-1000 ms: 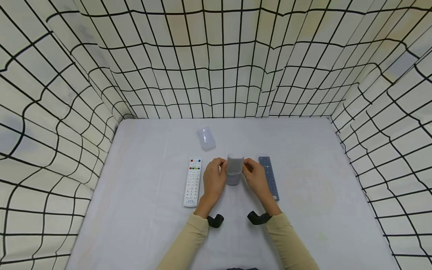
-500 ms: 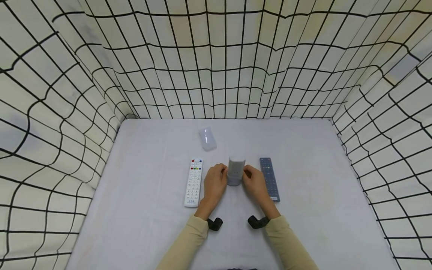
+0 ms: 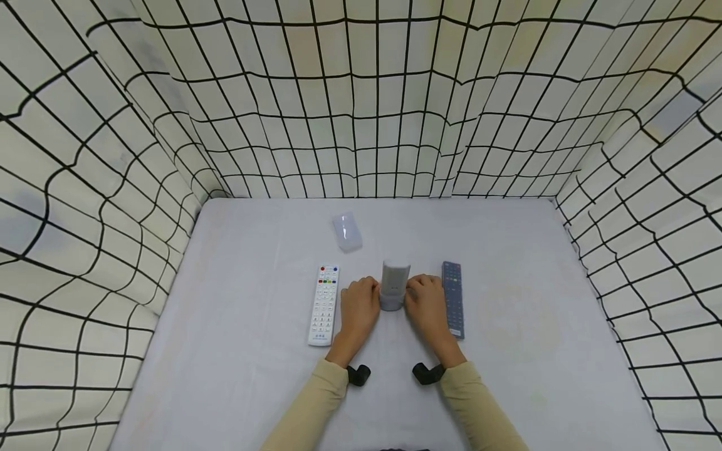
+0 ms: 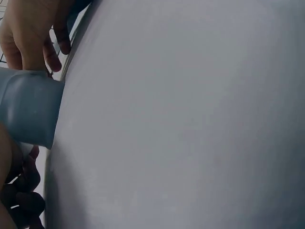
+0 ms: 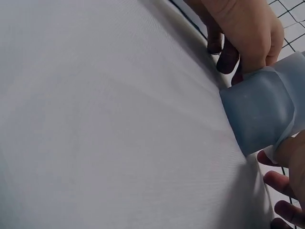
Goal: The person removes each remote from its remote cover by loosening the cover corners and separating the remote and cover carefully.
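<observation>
A grey-blue plastic holder [image 3: 393, 288] with a tall back and a lower, rounded front pocket stands upright on the white table. My left hand [image 3: 360, 307] pinches its left side low down, fingers curled. On the opposite side my right hand [image 3: 427, 307] pinches it in the same manner. In the right wrist view the holder [image 5: 259, 112] shows fingers at both sides, with a whitish edge by the nearer fingertips. The left wrist view has the holder [image 4: 31, 107] at its left border, partly cut off. A dark remote control [image 3: 454, 300] lies right beside my right hand.
Left of my left hand lies a white remote control [image 3: 324, 307] with coloured buttons on top. Farther back is a small translucent pouch-like piece [image 3: 346, 232]. Cream walls with a black grid [image 3: 361, 113] enclose the table's back and sides.
The holder's back has tipped toward me, then stayed put. Both hands have slid slightly lower on it. The dark remote control has shifted right and turned straighter beside my right hand.
</observation>
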A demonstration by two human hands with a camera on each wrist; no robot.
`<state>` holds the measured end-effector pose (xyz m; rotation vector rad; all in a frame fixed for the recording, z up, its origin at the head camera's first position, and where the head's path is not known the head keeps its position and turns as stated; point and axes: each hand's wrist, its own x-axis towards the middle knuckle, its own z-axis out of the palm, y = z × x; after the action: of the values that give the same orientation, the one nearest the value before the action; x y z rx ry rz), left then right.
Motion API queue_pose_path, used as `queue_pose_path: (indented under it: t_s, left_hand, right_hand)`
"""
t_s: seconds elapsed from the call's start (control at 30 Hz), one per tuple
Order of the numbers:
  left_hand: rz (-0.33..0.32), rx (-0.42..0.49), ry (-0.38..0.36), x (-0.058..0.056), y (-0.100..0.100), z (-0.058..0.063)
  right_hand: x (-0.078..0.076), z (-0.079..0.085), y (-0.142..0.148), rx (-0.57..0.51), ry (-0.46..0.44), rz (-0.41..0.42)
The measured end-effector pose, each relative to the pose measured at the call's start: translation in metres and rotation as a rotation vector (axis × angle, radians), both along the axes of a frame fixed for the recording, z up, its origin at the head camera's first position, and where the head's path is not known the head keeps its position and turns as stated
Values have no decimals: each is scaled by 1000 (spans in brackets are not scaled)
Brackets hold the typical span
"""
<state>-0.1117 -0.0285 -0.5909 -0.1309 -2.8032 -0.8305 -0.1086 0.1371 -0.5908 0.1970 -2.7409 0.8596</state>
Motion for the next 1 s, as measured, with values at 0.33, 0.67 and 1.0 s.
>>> queue_pose_path:
  t_s: [0.33,0.67,1.0]
  left_hand:
    - [9,-123,-10,3,2,-3]
    - [-7,-114,-12,2,1,-7]
    - [-123,-172,89,-1,-10,-6]
  right_hand:
    - [0,-10,-5,137,-52,-46]
    - [7,-18,-10,33,2,-73]
    - [9,-23,-7,-1,36,-47]
